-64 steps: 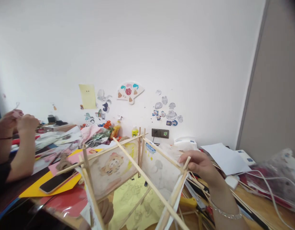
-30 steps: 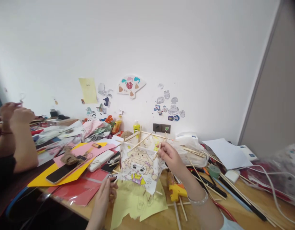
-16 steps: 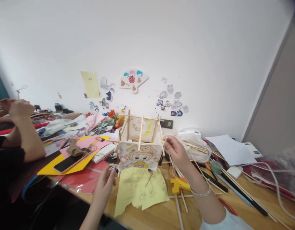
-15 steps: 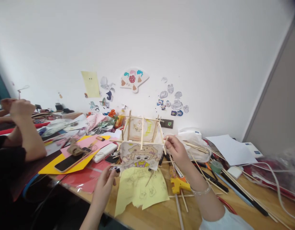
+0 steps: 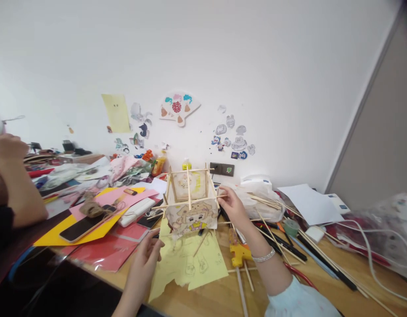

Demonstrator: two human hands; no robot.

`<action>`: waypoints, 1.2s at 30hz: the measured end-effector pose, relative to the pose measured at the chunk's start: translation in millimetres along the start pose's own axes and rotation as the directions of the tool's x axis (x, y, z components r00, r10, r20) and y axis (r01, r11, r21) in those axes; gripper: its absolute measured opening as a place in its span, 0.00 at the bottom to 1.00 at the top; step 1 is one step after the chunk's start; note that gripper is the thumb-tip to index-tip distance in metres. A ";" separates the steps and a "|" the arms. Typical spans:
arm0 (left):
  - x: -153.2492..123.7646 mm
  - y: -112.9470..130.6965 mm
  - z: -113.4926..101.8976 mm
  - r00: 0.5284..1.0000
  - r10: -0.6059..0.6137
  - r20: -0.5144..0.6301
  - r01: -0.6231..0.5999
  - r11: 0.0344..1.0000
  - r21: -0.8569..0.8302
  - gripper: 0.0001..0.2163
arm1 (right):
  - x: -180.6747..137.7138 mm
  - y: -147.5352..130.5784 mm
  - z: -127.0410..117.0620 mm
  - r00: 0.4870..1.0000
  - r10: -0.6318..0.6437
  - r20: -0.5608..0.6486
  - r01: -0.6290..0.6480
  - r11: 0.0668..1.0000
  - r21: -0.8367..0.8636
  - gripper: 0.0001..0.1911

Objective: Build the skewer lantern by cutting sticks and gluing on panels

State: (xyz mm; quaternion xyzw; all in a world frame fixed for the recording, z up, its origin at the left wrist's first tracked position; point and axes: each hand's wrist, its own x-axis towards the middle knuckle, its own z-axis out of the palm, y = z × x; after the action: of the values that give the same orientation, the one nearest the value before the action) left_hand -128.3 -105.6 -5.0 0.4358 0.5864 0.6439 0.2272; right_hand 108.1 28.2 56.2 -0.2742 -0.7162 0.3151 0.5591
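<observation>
A small lantern (image 5: 192, 200) of wooden sticks with drawn paper panels stands just above the middle of the frame, on a yellow sheet (image 5: 193, 264) that lies on the table (image 5: 223, 299). The right hand (image 5: 231, 207) is at the lantern's right side, fingers pinched on an upper stick. The left hand (image 5: 145, 259) lies lower left of the lantern, fingertips near its bottom corner at the sheet's edge; whether it grips anything cannot be told. The lantern sits between the two hands. A yellow glue gun (image 5: 238, 254) lies just below the right wrist. At the far left, another person's arm (image 5: 15, 189) rests by a phone (image 5: 81, 226).
</observation>
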 end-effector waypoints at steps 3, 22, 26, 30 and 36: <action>-7.8 -5.8 11.0 0.999 0.044 0.017 -0.045 0.994 0.095 0.26 | 1.7 -2.4 -8.9 0.995 0.097 0.034 -0.097 0.995 0.014 0.28; -24.7 -3.5 78.8 0.851 -0.089 0.517 -0.475 0.286 0.832 0.14 | -166.3 -29.7 -64.8 0.921 0.379 0.088 -0.158 0.571 -0.806 0.06; -36.8 -1.3 63.6 0.847 -0.145 0.511 -0.469 0.248 0.847 0.16 | -185.9 -29.1 -56.9 0.972 0.231 0.038 -0.108 0.587 -0.803 0.08; -47.0 -13.1 46.0 0.809 -0.224 0.543 -0.492 0.249 0.834 0.17 | -196.1 -24.2 -53.1 1.000 0.025 -0.010 -0.024 0.654 -0.756 0.07; -48.4 -13.0 53.5 0.812 -0.181 0.555 -0.490 0.306 0.816 0.13 | -219.5 -11.3 -52.2 0.996 -0.052 -0.077 -0.027 0.634 -0.772 0.06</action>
State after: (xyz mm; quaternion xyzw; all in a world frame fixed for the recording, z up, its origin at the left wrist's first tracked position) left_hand -61.8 -111.9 -35.2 0.7068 0.7057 0.0429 0.0225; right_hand 207.8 -135.2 -63.9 -0.4961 -0.7576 -0.0380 0.4225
